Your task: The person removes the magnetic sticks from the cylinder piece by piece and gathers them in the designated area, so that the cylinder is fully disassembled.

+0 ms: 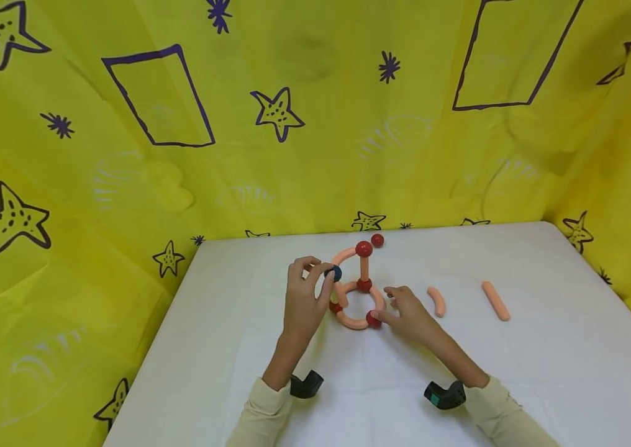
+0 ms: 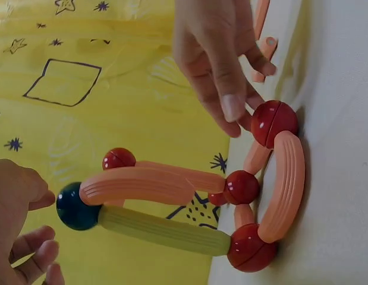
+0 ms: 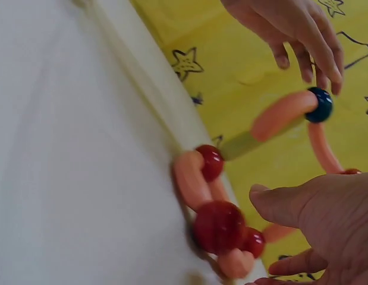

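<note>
A construction of balls and rods stands on the white table. Its base ring joins curved orange rods [image 1: 353, 323] and red balls [image 1: 374, 319]. An upright orange rod [image 1: 364, 269] carries a red ball [image 1: 364, 249]; a yellow-green rod [image 2: 166, 230] carries a blue ball [image 2: 78, 206]. One curved rod [image 1: 343, 255] links both tops. Another curved orange rod [image 2: 139, 185] sticks out from the blue ball, its other end free. My left hand [image 1: 303, 304] has its fingertips at the blue ball, not wrapped round it. Fingers extended, my right hand [image 1: 409, 315] is beside the front red ball.
A loose red ball [image 1: 377, 240] lies behind the construction. To the right lie a short curved orange rod [image 1: 436, 302] and a straight orange rod [image 1: 496, 301]. A yellow patterned cloth [image 1: 315, 167] hangs behind the table [image 1: 550, 372].
</note>
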A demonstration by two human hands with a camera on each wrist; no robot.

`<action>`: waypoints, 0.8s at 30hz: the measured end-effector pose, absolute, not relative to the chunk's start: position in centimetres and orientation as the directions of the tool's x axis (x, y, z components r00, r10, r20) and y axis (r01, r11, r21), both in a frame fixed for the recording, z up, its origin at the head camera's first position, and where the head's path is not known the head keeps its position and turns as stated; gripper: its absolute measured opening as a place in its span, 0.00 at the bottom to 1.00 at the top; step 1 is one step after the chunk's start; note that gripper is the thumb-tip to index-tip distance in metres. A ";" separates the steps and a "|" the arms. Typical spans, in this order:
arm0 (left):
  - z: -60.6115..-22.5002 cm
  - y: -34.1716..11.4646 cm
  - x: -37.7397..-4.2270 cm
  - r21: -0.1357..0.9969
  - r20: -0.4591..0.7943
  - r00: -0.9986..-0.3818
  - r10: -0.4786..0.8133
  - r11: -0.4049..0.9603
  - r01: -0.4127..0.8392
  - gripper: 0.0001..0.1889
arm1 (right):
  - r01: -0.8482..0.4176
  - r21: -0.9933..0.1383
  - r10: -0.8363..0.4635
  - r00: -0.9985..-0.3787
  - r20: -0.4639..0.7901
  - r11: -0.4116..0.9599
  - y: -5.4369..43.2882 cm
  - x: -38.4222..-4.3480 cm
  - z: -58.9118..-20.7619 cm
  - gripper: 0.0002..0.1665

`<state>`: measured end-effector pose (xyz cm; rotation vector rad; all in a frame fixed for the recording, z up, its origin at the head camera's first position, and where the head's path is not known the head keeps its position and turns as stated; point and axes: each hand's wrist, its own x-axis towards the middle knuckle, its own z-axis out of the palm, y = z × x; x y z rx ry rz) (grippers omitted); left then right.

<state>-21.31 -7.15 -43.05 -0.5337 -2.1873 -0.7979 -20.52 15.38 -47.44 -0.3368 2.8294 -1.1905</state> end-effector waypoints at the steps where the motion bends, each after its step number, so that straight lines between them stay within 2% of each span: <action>1: -43.2 -7.2 -21.4 0.399 0.738 -0.664 0.120 0.716 0.573 0.07 | -0.159 -0.718 -0.214 -0.977 0.013 0.678 15.0 -20.4 -47.7 0.38; 3: -43.3 -7.3 -21.6 0.427 0.715 -0.690 0.116 0.708 0.562 0.08 | -0.138 -0.728 -0.200 -0.980 0.001 0.672 14.4 -20.3 -48.1 0.37; 6: -43.5 -7.4 -21.7 0.440 0.707 -0.697 0.117 0.699 0.564 0.08 | -0.144 -0.726 -0.175 -0.984 0.033 0.673 13.6 -20.1 -48.6 0.24; 9: -43.5 -7.4 -21.8 0.438 0.712 -0.692 0.121 0.693 0.572 0.08 | -0.155 -0.710 -0.145 -0.987 0.076 0.687 13.1 -20.2 -49.0 0.18; 10: -43.5 -7.4 -21.8 0.439 0.712 -0.692 0.122 0.692 0.573 0.08 | -0.158 -0.704 -0.140 -0.987 0.084 0.692 13.0 -20.3 -49.1 0.18; 14: -43.4 -7.4 -21.9 0.435 0.707 -0.695 0.129 0.696 0.571 0.10 | -0.154 -0.688 -0.116 -0.988 0.103 0.709 12.6 -20.3 -49.4 0.30; 16: -43.4 -7.4 -21.9 0.434 0.703 -0.699 0.131 0.700 0.568 0.10 | -0.151 -0.675 -0.104 -0.989 0.109 0.723 12.5 -20.1 -49.4 0.32; 22: -43.6 -7.4 -21.9 0.428 0.704 -0.697 0.138 0.700 0.571 0.10 | -0.118 -0.672 -0.067 -0.993 0.102 0.731 12.1 -19.8 -49.3 0.24; 24: -43.7 -7.4 -21.9 0.428 0.702 -0.698 0.142 0.700 0.572 0.11 | -0.104 -0.673 -0.061 -0.994 0.087 0.732 12.1 -19.8 -49.3 0.26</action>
